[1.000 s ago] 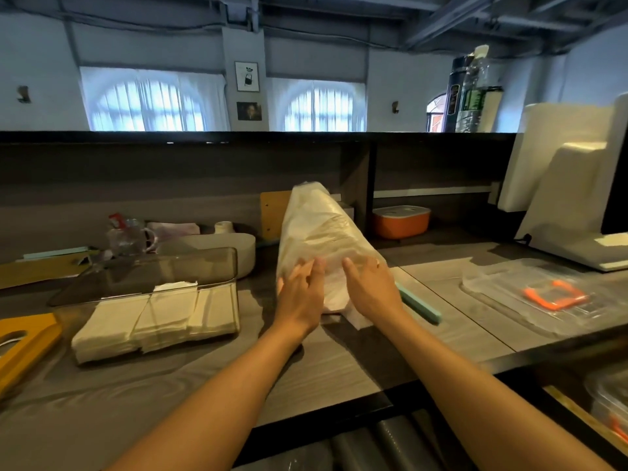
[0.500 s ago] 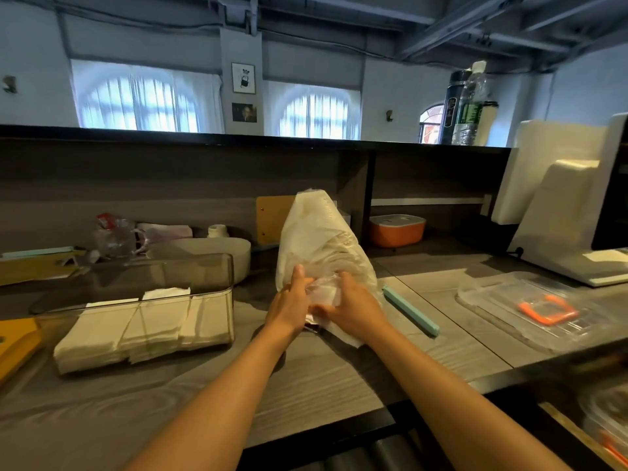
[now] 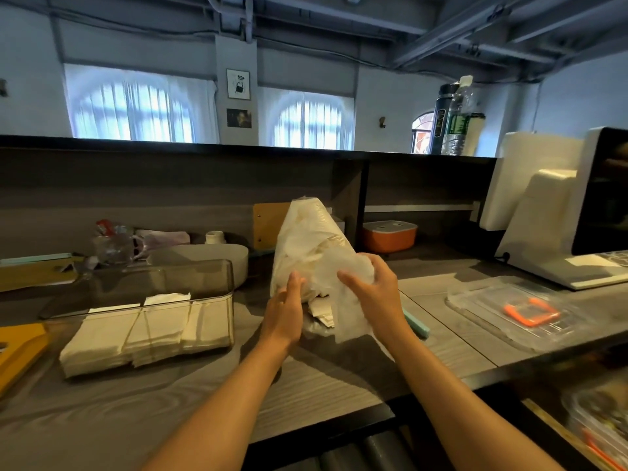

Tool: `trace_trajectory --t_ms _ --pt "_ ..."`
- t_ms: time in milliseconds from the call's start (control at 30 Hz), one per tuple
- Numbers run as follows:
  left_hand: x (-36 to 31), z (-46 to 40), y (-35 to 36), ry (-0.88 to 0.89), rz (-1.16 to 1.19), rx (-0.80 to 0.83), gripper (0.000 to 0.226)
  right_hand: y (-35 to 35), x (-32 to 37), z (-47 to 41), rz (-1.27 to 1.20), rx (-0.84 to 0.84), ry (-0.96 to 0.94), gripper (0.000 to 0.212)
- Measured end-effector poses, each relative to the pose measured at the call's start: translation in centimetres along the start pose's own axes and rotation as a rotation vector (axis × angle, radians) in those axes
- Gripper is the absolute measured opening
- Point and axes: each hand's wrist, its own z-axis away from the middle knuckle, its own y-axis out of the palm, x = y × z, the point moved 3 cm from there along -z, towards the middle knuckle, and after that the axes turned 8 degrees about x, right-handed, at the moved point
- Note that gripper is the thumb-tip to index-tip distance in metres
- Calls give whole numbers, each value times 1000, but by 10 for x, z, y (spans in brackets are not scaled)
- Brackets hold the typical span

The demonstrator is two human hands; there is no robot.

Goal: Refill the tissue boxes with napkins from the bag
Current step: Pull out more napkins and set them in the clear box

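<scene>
A tall clear plastic bag of white napkins (image 3: 311, 246) stands on the grey counter, its mouth facing me. My right hand (image 3: 372, 294) grips the loose plastic at the bag's mouth and pulls it aside. My left hand (image 3: 283, 312) is at the left edge of the opening with fingers fairly straight against the plastic. Folded napkins (image 3: 321, 312) show inside the opening between my hands. To the left lies a clear tissue box (image 3: 217, 277), holding stacks of napkins (image 3: 142, 331).
A yellow board (image 3: 17, 348) lies at the far left. Behind the box are a grey bowl (image 3: 210, 258) and a glass mug (image 3: 114, 244). An orange container (image 3: 389, 234) sits on the back shelf. A clear lidded tray (image 3: 509, 314) and a white terminal (image 3: 557, 212) stand right.
My right hand has lifted and pulled the plastic at the bag's mouth to the right, opening it wider. My left hand shifted slightly down at the opening's left edge.
</scene>
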Motion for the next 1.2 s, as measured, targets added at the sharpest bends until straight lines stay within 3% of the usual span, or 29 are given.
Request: trace_trajectory --t_ms 133,267,333,400,500,567,667,800,1000,1067,1200 --pt "-4 4 -3 147 218 -146 60 5 22 -12 -443 40 130 31" --pt "-8 3 -3 150 518 -115 62 21 42 -27 -715 208 152 47" --pt "-8 2 0 62 686 -8 68 31 36 -34 -675 235 199 46" --pt "-6 2 5 33 735 123 74 41 23 -38 -387 192 248 39" --pt "-6 2 11 -27 713 212 64 52 0 -32 4 54 241 30" --pt "-6 1 15 -87 684 220 57 55 -12 -26 70 12 187 41" --pt "-3 -5 17 -112 629 202 56 56 -13 -21 119 61 118 25" --pt "-1 -8 9 -119 619 61 34 52 -8 -23 45 96 97 25" --pt "-1 -6 1 -103 624 -18 30 43 -4 -23 73 194 69 21" --pt "-3 -5 0 -95 540 -25 32 43 -3 -22 53 211 89 30" --pt "-5 -4 -6 -47 649 39 39 41 2 -13 -346 228 329 25"
